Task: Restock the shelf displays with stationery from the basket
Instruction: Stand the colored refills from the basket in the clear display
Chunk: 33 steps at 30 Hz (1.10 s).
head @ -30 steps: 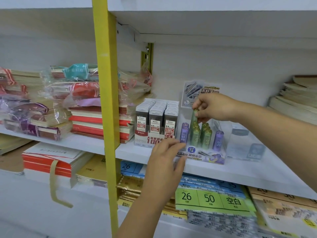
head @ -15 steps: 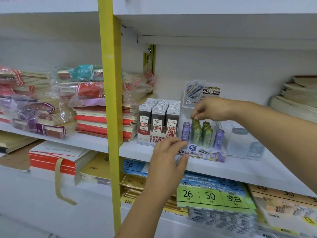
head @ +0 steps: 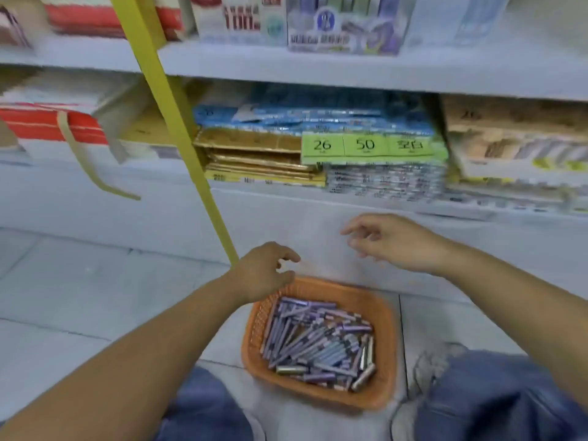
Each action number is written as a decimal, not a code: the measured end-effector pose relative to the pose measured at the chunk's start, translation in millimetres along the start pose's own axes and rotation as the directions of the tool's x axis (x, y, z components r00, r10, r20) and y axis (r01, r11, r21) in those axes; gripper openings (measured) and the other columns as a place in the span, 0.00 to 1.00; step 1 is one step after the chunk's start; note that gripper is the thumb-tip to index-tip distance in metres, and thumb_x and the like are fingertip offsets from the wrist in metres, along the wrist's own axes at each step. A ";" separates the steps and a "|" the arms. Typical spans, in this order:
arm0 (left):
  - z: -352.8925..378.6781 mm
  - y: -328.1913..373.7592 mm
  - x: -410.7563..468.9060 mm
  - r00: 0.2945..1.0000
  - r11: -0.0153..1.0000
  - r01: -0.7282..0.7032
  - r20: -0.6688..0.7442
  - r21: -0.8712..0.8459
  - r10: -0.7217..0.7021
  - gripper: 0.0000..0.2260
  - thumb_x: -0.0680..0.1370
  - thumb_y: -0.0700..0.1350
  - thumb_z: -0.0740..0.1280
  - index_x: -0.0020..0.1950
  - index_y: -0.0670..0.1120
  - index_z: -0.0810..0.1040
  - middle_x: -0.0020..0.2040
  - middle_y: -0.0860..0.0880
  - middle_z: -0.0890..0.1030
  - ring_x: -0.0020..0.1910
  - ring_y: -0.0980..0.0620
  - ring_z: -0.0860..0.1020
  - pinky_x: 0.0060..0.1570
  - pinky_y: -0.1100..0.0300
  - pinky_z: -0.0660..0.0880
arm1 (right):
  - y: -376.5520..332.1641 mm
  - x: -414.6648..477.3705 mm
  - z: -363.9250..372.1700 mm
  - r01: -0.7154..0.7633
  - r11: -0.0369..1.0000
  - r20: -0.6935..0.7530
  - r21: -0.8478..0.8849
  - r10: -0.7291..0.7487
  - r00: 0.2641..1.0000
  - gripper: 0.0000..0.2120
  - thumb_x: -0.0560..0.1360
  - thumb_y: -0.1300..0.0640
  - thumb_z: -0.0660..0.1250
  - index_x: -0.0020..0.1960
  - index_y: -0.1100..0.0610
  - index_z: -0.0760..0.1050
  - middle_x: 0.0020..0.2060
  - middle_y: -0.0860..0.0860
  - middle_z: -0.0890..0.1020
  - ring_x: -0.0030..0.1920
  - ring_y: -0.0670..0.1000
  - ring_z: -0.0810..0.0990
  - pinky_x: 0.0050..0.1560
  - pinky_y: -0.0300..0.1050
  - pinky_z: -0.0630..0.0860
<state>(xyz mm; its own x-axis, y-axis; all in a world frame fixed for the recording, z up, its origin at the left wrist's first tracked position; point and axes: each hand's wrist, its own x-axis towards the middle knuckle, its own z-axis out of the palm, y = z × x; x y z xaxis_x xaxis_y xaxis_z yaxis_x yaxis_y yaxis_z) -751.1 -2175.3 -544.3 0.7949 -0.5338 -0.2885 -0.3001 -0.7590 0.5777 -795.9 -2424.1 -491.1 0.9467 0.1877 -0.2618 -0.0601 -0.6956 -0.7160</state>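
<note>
A person is crouching before a white shelf unit and looking down at the floor. An orange basket [head: 386, 345] is sitting on the grey tiled floor [head: 79, 297] in the lower centre of the frame, between two knees in blue jeans. It is holding a loose pile of lilac tubes [head: 318, 338], with a few green and metallic ones among them. The left hand [head: 265, 270] is hovering at the basket's upper left corner, overlapping its rim in the frame. Its grip is released, with fingers loosely curled and holding nothing; whether it is touching the rim cannot be told. The right hand [head: 394, 241] is hanging to the upper right of the basket, in front of the shelf base. Its grip is also released, with fingers relaxed, slightly spread and grasping nothing. At the top centre a blurred display box [head: 342, 39] is standing on the upper shelf [head: 318, 68], cut off by the frame edge. A yellow post [head: 178, 138] is slanting down the left centre
</note>
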 end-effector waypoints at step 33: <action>218.2 -137.0 23.4 0.783 0.927 0.376 0.534 0.001 -0.318 0.15 0.80 0.41 0.67 0.67 0.48 0.78 0.60 0.48 0.80 0.51 0.53 0.75 0.44 0.67 0.71 | 194.4 -6.1 283.0 -0.268 0.935 0.190 -0.232 0.314 0.930 0.14 0.73 0.46 0.70 0.58 0.48 0.79 0.47 0.47 0.65 0.54 0.50 0.66 0.50 0.40 0.63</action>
<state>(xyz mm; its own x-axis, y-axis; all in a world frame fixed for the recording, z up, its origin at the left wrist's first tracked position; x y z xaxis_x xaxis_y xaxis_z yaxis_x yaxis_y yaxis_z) -806.5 -2165.2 -796.8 0.4362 -0.3758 -0.8176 0.0198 -0.9044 0.4262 -903.0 -2364.2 -811.8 0.8015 0.0883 -0.5915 -0.2363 -0.8617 -0.4489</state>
